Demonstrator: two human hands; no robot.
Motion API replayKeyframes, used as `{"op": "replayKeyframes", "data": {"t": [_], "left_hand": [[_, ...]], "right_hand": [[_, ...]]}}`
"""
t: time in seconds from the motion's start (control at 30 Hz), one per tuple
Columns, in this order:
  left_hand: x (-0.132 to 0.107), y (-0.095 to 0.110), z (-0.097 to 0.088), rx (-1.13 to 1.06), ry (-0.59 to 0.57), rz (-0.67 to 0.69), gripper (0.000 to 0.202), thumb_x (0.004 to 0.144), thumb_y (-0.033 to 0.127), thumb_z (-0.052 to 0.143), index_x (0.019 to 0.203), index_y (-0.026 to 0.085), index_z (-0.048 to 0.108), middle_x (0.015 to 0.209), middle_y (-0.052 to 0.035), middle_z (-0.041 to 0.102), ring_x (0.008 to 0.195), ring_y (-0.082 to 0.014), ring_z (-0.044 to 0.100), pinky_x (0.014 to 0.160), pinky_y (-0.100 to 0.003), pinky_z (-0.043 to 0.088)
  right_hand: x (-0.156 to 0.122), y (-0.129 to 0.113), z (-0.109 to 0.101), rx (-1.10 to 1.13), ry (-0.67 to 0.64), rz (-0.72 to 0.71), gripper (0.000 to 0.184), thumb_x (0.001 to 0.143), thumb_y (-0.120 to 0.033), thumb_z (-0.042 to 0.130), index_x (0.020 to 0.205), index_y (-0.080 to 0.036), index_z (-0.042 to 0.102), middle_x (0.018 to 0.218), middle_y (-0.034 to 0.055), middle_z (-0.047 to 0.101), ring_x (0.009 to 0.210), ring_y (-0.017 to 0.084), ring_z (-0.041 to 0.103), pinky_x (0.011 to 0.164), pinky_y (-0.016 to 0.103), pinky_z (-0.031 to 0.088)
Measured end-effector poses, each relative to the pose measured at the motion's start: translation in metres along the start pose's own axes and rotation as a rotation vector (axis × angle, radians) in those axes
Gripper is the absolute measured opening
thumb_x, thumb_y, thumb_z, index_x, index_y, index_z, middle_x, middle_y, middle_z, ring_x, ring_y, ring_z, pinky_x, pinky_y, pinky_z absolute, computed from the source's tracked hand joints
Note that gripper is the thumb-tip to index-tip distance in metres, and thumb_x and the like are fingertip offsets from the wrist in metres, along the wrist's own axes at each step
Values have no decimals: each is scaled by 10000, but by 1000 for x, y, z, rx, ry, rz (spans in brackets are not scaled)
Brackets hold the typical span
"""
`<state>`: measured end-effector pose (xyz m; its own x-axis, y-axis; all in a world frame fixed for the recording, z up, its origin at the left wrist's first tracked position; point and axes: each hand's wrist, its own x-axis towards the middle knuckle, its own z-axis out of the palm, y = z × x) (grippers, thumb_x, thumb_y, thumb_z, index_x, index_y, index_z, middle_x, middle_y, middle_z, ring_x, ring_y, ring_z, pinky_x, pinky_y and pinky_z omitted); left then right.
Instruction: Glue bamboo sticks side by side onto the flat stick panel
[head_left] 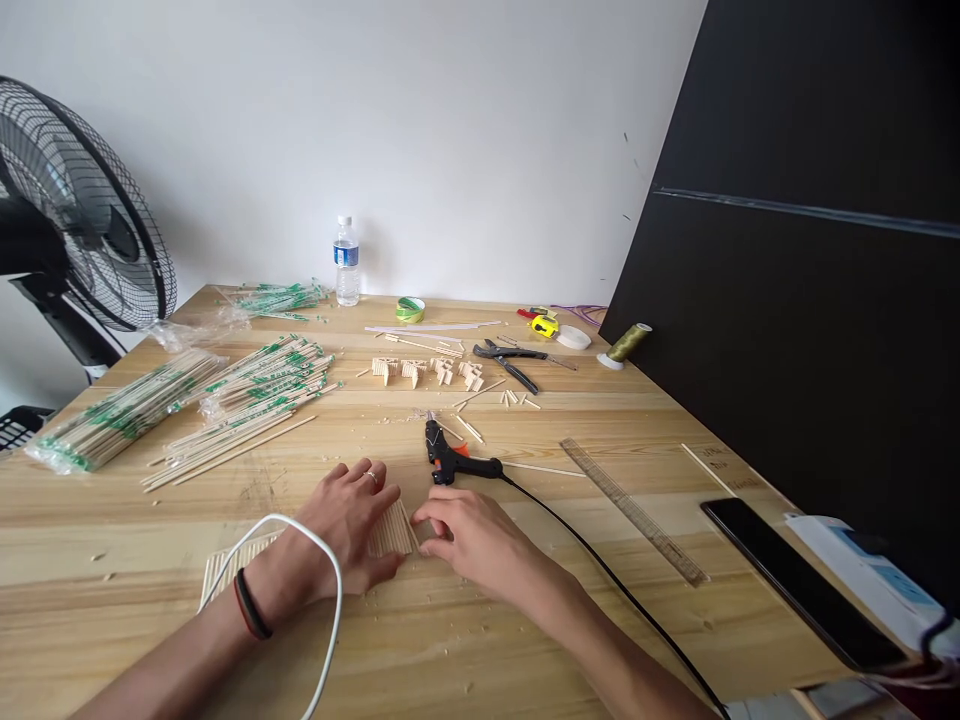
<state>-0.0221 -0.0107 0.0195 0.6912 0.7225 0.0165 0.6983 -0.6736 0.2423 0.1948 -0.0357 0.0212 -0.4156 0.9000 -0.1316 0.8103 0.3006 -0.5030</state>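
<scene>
My left hand (341, 525) bends over a flat panel of wooden sticks laid side by side (388, 530), its thumb at the near edge and its fingers at the far edge. My right hand (472, 535) pinches a single wooden stick (409, 524) at the panel's right side. Whether that stick touches the panel all along, I cannot tell. Under my left wrist another row of sticks (225, 562) shows partly. Just beyond my hands a black glue gun (450, 455) with an orange trigger lies on its side.
Bundled sticks (142, 405) cover the table's left. Small stick assemblies (412, 372), pliers (514, 360) and a water bottle (346, 262) are further back. A ruler (630, 510), phone (799, 580) and power strip (877, 575) lie right. A white cable (334, 580) loops over my left forearm; the glue gun's cord (600, 560) passes my right arm.
</scene>
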Motion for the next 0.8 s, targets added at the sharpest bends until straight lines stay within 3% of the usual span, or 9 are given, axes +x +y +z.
{"op": "replayKeyframes", "data": {"t": [0.2,0.33,0.53,0.8], "left_hand": [[-1,1,4,5,-1,6,328,826,468,716,1018,215,634,1123,-122,647,1058,-341,613,886,-491,487],[-1,1,6,9,-2,-18,376,830,470,726,1052,188,611,1161,-150,647,1108,-370,613,947,-521,489],[-1,3,1,-15,-12,-4,306,851,452,713,1014,210,620,1129,-120,657,1060,-328,629,909,-475,498],[-2,-2,4,-114,35,-26,273,820,423,752,968,213,659,1138,-99,674,1063,-309,630,919,-462,503]], "right_hand": [[-1,5,4,-4,22,-52,163,895,-178,828,1041,-248,842,855,-12,708,710,138,607,695,257,385],[-1,5,4,-26,41,-55,78,902,-176,823,952,-234,838,844,-12,702,717,138,606,680,258,365],[0,4,3,-65,50,-11,77,879,-195,853,946,-198,814,863,2,703,722,141,602,655,260,346],[-2,-9,-1,-96,-1,2,96,917,-122,756,952,-197,805,936,29,753,814,175,692,684,279,390]]}}
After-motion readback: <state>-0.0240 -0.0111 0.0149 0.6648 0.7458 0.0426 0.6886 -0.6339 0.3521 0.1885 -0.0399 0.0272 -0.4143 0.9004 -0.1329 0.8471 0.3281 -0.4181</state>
